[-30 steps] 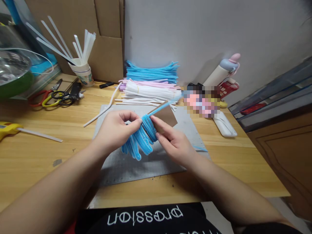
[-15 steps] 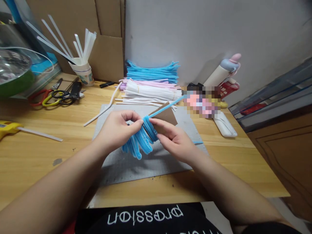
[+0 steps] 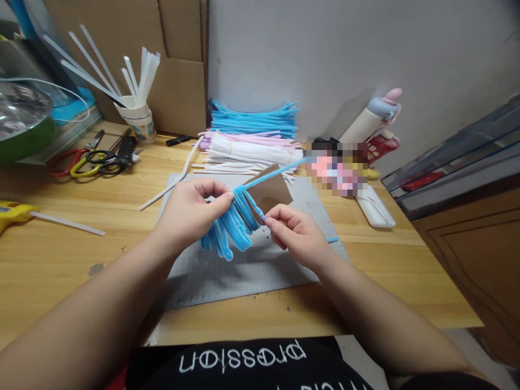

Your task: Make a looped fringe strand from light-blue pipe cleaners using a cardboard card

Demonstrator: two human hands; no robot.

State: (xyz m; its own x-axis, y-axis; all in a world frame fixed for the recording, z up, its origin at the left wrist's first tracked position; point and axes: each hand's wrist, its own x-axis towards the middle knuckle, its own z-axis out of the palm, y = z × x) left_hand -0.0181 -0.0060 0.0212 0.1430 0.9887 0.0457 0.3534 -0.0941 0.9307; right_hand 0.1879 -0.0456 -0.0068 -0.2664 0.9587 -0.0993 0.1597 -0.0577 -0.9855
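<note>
Partly hiding the blue coil (image 3: pixel 238 227), the left hand (image 3: pixel 190 208) pinches it, while the right hand (image 3: pixel 298 234) nips one strand (image 3: pixel 257 209).

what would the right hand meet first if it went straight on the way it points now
Probably the blue coil: the right hand points at it and pinches its edge. The left hand seems to come next beyond, though depth is unclear.

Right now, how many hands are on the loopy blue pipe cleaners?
2. The left hand grips the upper part of the blue pipe-cleaner loops; the right hand pinches their right side. No other hands show.
</note>
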